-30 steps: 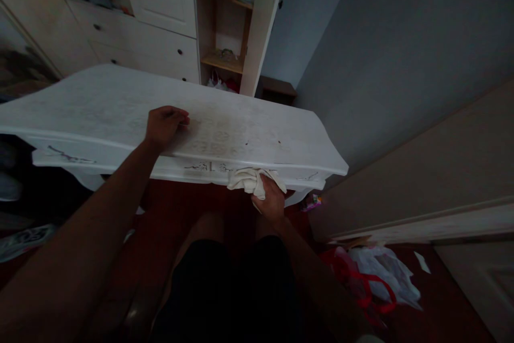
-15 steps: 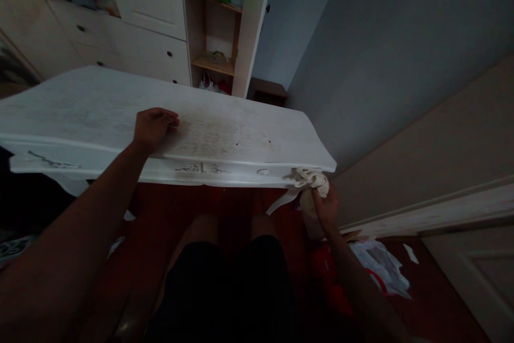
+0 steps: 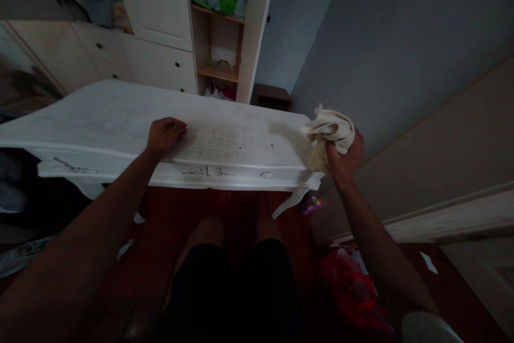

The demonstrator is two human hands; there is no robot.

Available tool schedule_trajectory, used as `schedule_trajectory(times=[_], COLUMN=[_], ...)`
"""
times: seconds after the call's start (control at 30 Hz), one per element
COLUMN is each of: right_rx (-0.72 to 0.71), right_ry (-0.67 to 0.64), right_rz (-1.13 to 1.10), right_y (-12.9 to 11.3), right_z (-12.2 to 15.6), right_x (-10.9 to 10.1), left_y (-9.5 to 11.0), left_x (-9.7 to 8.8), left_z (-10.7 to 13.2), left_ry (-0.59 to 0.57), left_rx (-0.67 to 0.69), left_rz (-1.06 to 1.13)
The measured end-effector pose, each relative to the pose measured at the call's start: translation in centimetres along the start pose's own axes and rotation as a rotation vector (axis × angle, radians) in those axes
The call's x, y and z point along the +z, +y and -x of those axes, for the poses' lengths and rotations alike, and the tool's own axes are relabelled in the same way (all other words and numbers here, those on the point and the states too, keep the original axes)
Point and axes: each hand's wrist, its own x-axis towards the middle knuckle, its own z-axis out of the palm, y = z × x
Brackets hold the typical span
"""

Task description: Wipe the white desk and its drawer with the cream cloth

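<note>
A white table (image 3: 100,118) with a dusty, stained top and a carved front edge stands before me. My left hand (image 3: 164,135) rests on its top near the front edge, fingers curled under with nothing visible in them. My right hand (image 3: 342,158) is raised at the table's right end, fist closed round a crumpled cream cloth (image 3: 330,128), which hangs just above the table's right corner.
A white wardrobe (image 3: 160,6) with drawers and open shelves holding green and white bags stands behind the table. A grey wall is at right. A white door (image 3: 461,214) is lower right. A red and white plastic bag (image 3: 353,289) lies on the dark red floor.
My right hand carried the cloth from the table's front edge rightward past the corner, then up above the table's right end. My left hand stayed in place on the tabletop.
</note>
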Motion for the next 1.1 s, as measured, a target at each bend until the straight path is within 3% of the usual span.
schedule_trajectory(times=[0.1, 0.2, 0.27, 0.4, 0.53, 0.7, 0.8, 0.87, 1.0, 1.1], right_rx=[-0.11, -0.17, -0.127, -0.066, -0.049, -0.024, -0.035, -0.037, -0.035, -0.03], right_ry=[-0.164, -0.51, -0.59, -0.568, -0.567, -0.561, -0.548, -0.541, -0.539, -0.546], right_rz=[0.07, 0.095, 0.118, 0.092, 0.056, 0.082, 0.099, 0.115, 0.138, 0.149], right_y=[0.6, 1.3, 1.6, 2.1, 2.2, 2.0, 2.0, 2.0, 1.8, 1.6], right_z=[-1.5, -0.4, 0.7, 1.6, 1.4, 1.5, 1.6, 1.6, 1.6, 1.6], right_x=[4.1, 7.9, 9.3, 9.7, 9.3, 9.6, 9.7, 9.7, 9.5, 9.5], left_y=[0.0, 0.2, 0.4, 0.2, -0.7, -1.6, -1.6, -1.5, -1.5, -1.2], left_x=[-0.1, -0.3, -0.4, -0.4, 0.2, 3.3, 6.8, 9.6, 15.1, 18.0], left_z=[0.4, 1.2, 1.6, 2.1, 3.6, 10.5, 15.7, 18.3, 20.1, 19.2], left_ry=[-0.006, -0.02, -0.023, 0.011, 0.171, 0.274, 0.144, -0.094, -0.556, -0.667], left_rx=[0.079, 0.214, 0.245, 0.3, 0.445, 0.628, 0.658, 0.547, -0.022, -0.445], left_rz=[-0.196, -0.417, -0.493, -0.586, -0.579, -0.329, -0.16, -0.046, 0.163, 0.403])
